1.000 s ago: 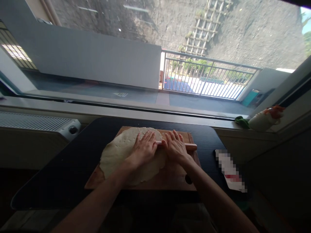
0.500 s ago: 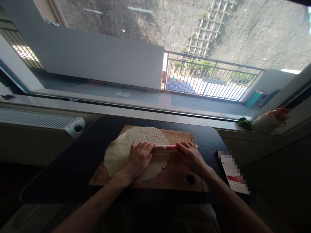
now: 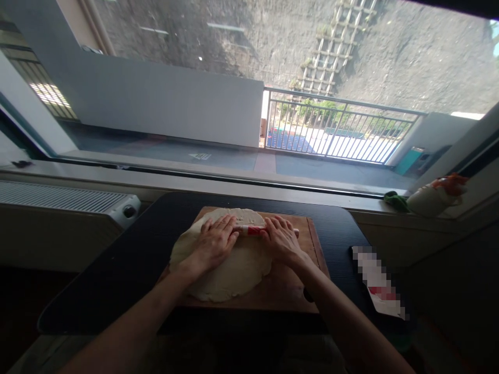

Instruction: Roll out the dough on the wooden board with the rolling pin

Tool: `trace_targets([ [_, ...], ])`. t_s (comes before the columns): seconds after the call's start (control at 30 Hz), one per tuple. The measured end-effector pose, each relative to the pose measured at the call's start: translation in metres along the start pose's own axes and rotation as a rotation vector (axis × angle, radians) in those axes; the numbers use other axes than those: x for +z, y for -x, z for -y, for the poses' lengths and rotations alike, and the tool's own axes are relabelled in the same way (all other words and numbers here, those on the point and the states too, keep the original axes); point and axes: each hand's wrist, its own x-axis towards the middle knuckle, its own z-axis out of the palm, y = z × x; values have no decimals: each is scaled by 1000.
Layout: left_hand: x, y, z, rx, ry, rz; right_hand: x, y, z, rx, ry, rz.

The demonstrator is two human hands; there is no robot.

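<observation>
A wide, thin sheet of pale dough (image 3: 234, 267) with an uneven edge lies on a wooden cutting board (image 3: 288, 288). Across its far part rests a rolling pin (image 3: 255, 230) with a red and white band round its middle. My left hand (image 3: 214, 240) is on the pin's left part, fingers laid over it and the palm low over the dough. On the right part sits my right hand (image 3: 281, 238), its fingers over the pin; a short wooden end sticks out beyond them. The pin's left end is hidden under my left hand.
The board stands on a black table (image 3: 113, 275) by a large window. A flat pack, partly blurred out (image 3: 378, 283), lies at the table's right edge. A radiator (image 3: 70, 202) is on the left. On the sill (image 3: 335, 200) stand a white pot (image 3: 429, 200) and a green item (image 3: 395, 201).
Both hands have rolled the pin away from me and shifted left with it, farther over the dough. My fingers now stretch out more across the pin. The view has tilted slightly.
</observation>
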Motion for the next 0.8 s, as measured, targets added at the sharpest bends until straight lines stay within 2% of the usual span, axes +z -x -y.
trace_targets([
  [0.2, 7, -56, 9, -99, -11, 108, 0, -50, -9, 136, 84, 118],
  [0.27, 7, -52, 10, -84, -6, 109, 0, -44, -6, 147, 78, 128],
  [0.43, 2, 0, 3, 23, 16, -9, 3, 5, 4, 18, 32, 71],
  [0.5, 0, 6, 0, 22, 21, -19, 4, 10, 5, 9, 34, 48],
  [0.6, 1, -19, 1, -35, 33, 32, 4, -15, 2, 90, 41, 67],
  [0.7, 1, -53, 4, -92, 43, 148, 1, -46, -3, 182, 39, 123],
  [0.8, 0, -54, 6, -75, 38, 185, -2, -46, -3, 193, 26, 156],
])
